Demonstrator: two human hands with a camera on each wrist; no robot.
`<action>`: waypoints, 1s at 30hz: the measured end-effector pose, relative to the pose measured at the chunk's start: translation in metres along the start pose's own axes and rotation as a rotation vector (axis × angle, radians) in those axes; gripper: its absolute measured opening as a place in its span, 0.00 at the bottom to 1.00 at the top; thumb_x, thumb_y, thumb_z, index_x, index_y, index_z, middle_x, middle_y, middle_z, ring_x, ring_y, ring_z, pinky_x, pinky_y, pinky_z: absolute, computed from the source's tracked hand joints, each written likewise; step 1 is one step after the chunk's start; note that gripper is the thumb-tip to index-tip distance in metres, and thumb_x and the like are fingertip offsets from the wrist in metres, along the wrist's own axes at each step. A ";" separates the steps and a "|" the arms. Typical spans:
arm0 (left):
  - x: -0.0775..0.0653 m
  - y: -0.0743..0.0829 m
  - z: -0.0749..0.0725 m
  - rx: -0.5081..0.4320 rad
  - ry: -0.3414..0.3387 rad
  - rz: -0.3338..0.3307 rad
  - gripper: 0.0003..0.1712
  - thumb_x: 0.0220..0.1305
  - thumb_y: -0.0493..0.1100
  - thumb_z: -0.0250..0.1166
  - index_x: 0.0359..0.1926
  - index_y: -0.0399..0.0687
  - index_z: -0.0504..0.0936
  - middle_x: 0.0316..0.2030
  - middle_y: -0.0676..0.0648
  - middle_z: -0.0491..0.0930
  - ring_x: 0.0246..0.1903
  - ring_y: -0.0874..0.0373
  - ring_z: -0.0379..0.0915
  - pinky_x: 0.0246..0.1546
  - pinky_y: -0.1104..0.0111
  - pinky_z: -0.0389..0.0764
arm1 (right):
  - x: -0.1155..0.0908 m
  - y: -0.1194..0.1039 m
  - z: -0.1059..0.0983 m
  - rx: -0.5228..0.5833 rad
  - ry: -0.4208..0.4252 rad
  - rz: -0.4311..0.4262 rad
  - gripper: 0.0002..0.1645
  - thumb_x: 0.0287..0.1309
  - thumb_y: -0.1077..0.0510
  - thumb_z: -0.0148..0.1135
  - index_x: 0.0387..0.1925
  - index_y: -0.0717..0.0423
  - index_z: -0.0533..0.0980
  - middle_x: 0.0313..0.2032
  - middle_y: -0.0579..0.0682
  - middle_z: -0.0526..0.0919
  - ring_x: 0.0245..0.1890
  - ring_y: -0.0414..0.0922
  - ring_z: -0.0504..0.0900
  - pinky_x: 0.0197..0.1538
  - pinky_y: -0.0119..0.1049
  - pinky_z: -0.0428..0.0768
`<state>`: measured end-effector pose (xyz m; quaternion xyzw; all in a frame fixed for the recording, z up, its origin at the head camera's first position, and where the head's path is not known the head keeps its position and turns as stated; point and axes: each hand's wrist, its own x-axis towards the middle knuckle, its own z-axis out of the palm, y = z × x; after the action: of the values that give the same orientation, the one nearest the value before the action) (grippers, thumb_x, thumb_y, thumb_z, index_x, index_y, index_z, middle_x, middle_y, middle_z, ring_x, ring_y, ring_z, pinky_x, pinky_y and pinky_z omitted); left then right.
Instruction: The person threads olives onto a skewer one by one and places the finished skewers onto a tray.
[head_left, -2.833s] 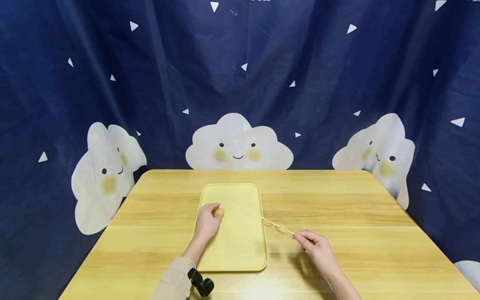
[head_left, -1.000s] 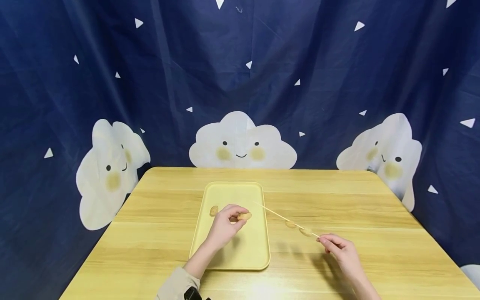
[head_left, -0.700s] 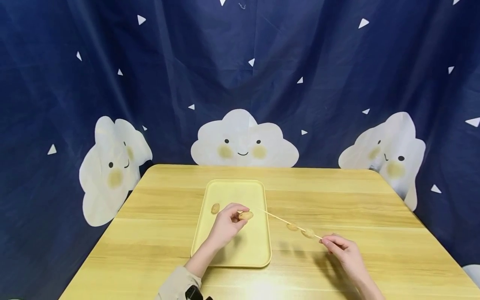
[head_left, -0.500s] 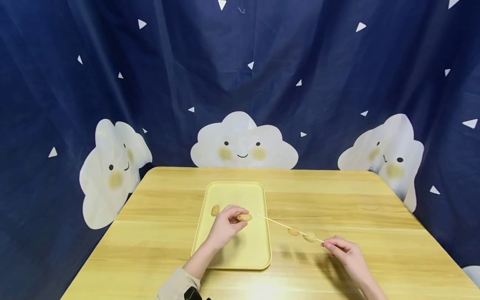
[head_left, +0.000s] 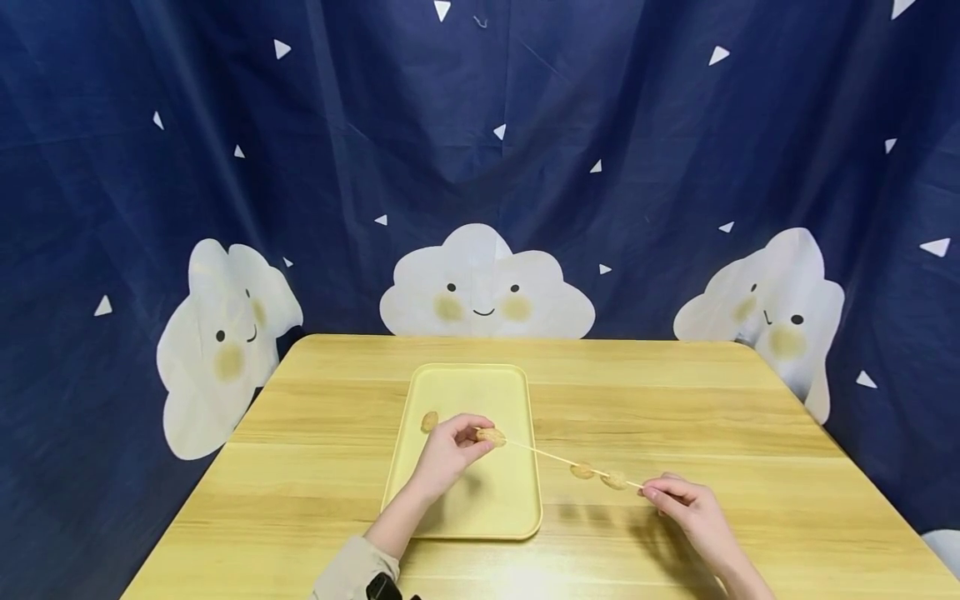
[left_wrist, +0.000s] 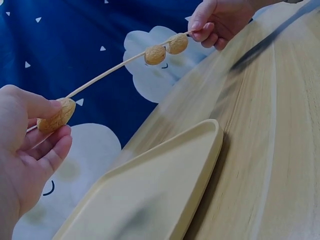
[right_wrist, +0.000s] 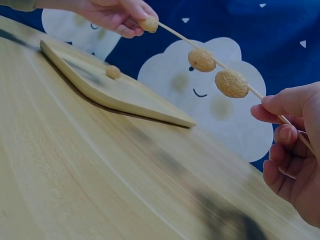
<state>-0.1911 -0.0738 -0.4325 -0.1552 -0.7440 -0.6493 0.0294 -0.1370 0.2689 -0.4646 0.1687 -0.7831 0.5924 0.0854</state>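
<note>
My left hand (head_left: 444, 457), over the tray, pinches a wrinkled golden-brown oval puff (left_wrist: 57, 115), like a fried tofu puff, between thumb and fingers. A thin wooden skewer (head_left: 542, 453) meets this puff; a short bit seems to show on its far side in the left wrist view. Two similar puffs, a smaller one (right_wrist: 202, 60) and a larger one (right_wrist: 231, 83), sit on the skewer near its other end. There my right hand (head_left: 686, 504) pinches the skewer, right of the tray and above the table. Another puff (head_left: 429, 422) lies on the tray, left of my left hand.
The pale yellow tray (head_left: 487, 521) with a low raised rim lies on the wooden table (head_left: 675, 400). Behind the table hangs a dark blue curtain (head_left: 337, 167) with white clouds and triangles.
My left hand has lifted a puff off the tray and moved right. My right hand has shifted right and slightly down with the skewer. The skewer's tip, earlier apart from the held puff, now meets it.
</note>
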 end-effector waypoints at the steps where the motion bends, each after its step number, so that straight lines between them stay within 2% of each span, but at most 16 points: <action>1: 0.000 0.000 0.000 -0.009 -0.001 0.002 0.13 0.52 0.30 0.67 0.41 0.33 0.80 0.34 0.43 0.78 0.30 0.62 0.74 0.31 0.75 0.77 | 0.000 0.000 0.000 -0.006 -0.003 0.001 0.06 0.56 0.73 0.55 0.33 0.72 0.78 0.26 0.47 0.76 0.27 0.37 0.71 0.28 0.31 0.73; 5: -0.002 0.000 -0.001 -0.037 0.006 -0.003 0.14 0.51 0.29 0.67 0.42 0.32 0.80 0.38 0.41 0.77 0.32 0.61 0.74 0.33 0.75 0.77 | -0.001 -0.003 0.000 -0.036 -0.007 0.025 0.07 0.57 0.71 0.56 0.34 0.73 0.78 0.27 0.49 0.77 0.27 0.36 0.71 0.28 0.31 0.73; 9: -0.002 0.000 0.000 -0.059 0.003 -0.008 0.18 0.51 0.28 0.67 0.45 0.29 0.78 0.37 0.39 0.78 0.33 0.61 0.74 0.34 0.75 0.78 | -0.002 -0.004 0.001 -0.054 -0.013 0.026 0.07 0.57 0.70 0.56 0.34 0.73 0.78 0.26 0.51 0.76 0.27 0.37 0.70 0.28 0.33 0.72; 17: 0.000 0.000 0.000 -0.082 0.013 -0.037 0.14 0.49 0.26 0.67 0.40 0.26 0.78 0.32 0.40 0.79 0.30 0.60 0.75 0.33 0.75 0.78 | -0.002 -0.006 0.005 -0.047 0.008 0.019 0.07 0.57 0.70 0.57 0.34 0.74 0.78 0.23 0.43 0.72 0.24 0.39 0.67 0.25 0.38 0.67; 30: -0.003 0.006 0.000 -0.115 0.054 -0.032 0.14 0.46 0.24 0.68 0.38 0.26 0.79 0.34 0.36 0.80 0.31 0.60 0.75 0.34 0.75 0.79 | 0.005 -0.007 0.016 -0.033 0.040 -0.041 0.05 0.53 0.73 0.58 0.31 0.72 0.79 0.23 0.43 0.73 0.24 0.36 0.67 0.24 0.33 0.67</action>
<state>-0.1870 -0.0738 -0.4270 -0.1272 -0.7068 -0.6952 0.0299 -0.1383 0.2513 -0.4605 0.1714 -0.7874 0.5807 0.1161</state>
